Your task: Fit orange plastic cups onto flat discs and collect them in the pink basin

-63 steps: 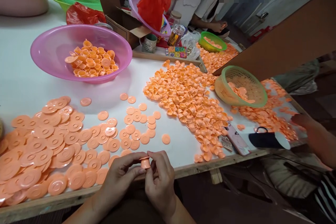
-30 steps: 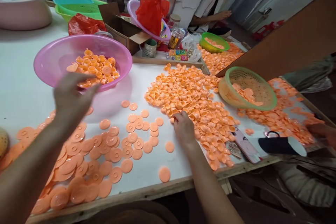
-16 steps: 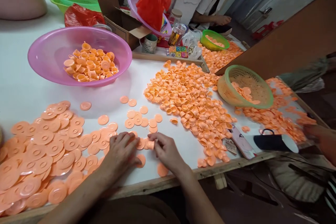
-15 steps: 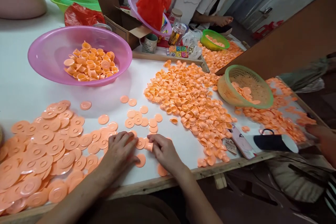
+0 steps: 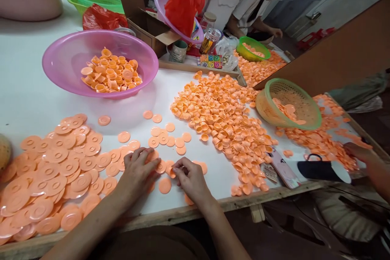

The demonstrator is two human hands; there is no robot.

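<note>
My left hand [image 5: 140, 170] lies palm down with fingers spread, its fingertips on small flat orange saucers [image 5: 161, 166] near the table's front edge. Just to its right, my right hand [image 5: 192, 179] is closed in a pinch on a small orange cup [image 5: 172, 172], mostly hidden by the fingers and close to the saucers. A single orange disc [image 5: 165, 185] lies between the two hands. To the left spreads a heap of orange saucers [image 5: 57, 170]. Beyond my right hand is a big pile of small orange cups [image 5: 222, 118].
A pink basin [image 5: 57, 65] with cup-and-saucer pieces stands at the back left. At the right are a green basket [image 5: 304, 101], a phone [image 5: 284, 168] and a dark face mask [image 5: 319, 168]. A co-worker's hand [image 5: 359, 152] reaches in at the right edge.
My right hand has shifted slightly, bringing the pinched cup in close by the saucers. The left hand stays on the saucers. The view has swung a little to the left.
</note>
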